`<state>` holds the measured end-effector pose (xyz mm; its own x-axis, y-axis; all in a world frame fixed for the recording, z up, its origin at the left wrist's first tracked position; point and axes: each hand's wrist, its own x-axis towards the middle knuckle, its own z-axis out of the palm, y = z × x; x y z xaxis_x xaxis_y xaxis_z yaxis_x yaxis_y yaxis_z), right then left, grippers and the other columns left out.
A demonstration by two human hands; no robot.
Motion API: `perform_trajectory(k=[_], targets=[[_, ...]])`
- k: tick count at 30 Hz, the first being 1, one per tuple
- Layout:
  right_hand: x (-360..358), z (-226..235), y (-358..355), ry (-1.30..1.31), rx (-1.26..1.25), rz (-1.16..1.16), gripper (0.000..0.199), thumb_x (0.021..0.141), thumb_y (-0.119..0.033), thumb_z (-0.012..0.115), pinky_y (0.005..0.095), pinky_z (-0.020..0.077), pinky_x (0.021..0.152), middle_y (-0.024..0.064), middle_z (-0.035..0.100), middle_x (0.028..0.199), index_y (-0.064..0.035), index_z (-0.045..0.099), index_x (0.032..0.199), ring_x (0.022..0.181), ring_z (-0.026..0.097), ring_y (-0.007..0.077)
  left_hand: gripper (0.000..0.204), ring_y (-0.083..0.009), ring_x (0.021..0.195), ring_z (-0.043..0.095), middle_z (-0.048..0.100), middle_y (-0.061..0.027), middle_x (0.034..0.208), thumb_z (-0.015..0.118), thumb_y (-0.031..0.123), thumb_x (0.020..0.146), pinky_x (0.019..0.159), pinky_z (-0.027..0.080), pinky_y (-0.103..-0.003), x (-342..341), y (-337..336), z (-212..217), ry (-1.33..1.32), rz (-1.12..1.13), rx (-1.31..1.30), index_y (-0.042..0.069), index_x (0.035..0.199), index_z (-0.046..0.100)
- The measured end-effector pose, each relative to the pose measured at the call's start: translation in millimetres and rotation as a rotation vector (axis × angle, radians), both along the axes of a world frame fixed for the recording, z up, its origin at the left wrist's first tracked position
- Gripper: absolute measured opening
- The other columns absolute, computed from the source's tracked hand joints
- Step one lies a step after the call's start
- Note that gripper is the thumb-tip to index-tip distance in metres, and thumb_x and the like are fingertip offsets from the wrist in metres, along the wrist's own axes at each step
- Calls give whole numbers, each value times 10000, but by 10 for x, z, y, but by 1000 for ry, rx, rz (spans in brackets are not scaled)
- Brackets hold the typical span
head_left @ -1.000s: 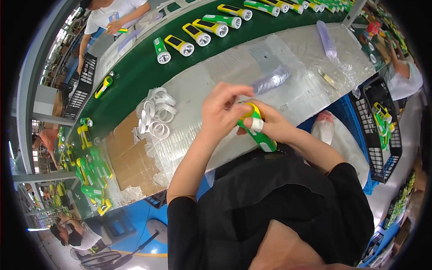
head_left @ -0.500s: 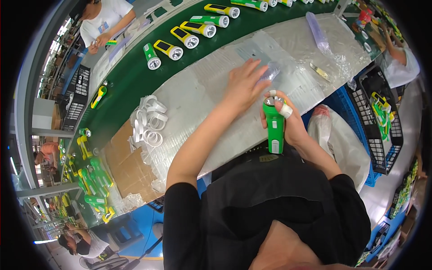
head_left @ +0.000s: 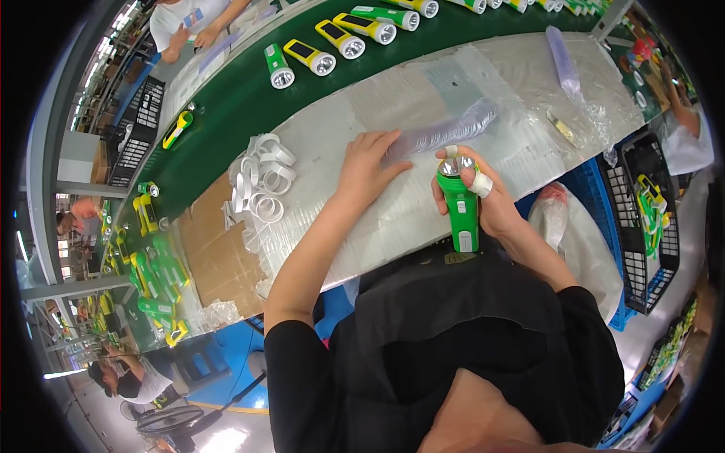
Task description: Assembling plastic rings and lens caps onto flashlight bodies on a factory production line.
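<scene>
My right hand (head_left: 495, 204) grips a green flashlight (head_left: 462, 211), its silver reflector facing up and away from me and its tail toward my apron. White tape wraps the thumb and one finger. My left hand (head_left: 370, 167) is at the near-left end of a row of clear plastic discs (head_left: 453, 130) lying on the bench. Its thumb is spread from its fingers; the fingertips meet the row's end, and I cannot make out a disc between them. Left of this hand lies a loose pile of white plastic rings (head_left: 264, 172).
Beyond the plastic-covered bench (head_left: 332, 113), a green conveyor belt (head_left: 234, 94) carries yellow and green flashlights. A clear sleeve (head_left: 563, 64) and a cutter knife (head_left: 560, 127) lie far right. Black crate (head_left: 642, 226) and white sack (head_left: 578, 249) stand at right; flashlight bodies (head_left: 158, 279) at left.
My left hand has drawn back left and nearer, from over the disc row to its left end, uncovering the row. The right hand still holds the flashlight. The view has shifted slightly.
</scene>
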<state>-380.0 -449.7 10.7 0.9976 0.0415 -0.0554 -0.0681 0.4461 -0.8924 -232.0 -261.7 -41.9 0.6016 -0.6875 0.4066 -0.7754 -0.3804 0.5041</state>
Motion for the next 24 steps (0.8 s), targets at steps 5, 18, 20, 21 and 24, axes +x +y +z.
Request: perform_trajectory(k=[5,18,20,21,24], targets=[[28,64,95,-40,-22,49,614,921,-512,573,290,450,631,135,584,843,-38,447,1290,689,589,189,491,-246,967,592,638,-108,1063,817,201,723,817,483,-333,27,118,30,61,33,-139,51,1159,651],[73,67,348,-26,28,300,463,972,-338,582,305,519,676,93,606,968,-46,459,1310,749,627,177,344,-249,956,507,551,-83,1047,616,253,863,844,429,-354,-605,176,668,122,-238,-333,108,1167,686],[90,2,389,0,-4,339,461,968,-344,592,308,520,673,94,603,991,-48,460,1296,762,629,179,343,-265,950,503,553,-80,1044,644,170,816,845,428,-365,-633,232,645,107,-236,-330,122,1152,695],[109,2,418,-1,-3,349,461,968,-344,592,308,520,673,94,603,991,-48,460,1296,762,629,179,333,-265,946,499,551,-77,1045,612,154,824,856,419,-371,-657,270,628,85,-231,-352,124,1145,697],[169,30,528,-42,43,459,467,958,-346,608,306,521,671,102,600,1009,-45,460,1284,772,630,180,322,-272,970,502,562,-79,1067,558,166,847,890,393,-390,-687,394,553,54,-195,-389,120,1133,698]])
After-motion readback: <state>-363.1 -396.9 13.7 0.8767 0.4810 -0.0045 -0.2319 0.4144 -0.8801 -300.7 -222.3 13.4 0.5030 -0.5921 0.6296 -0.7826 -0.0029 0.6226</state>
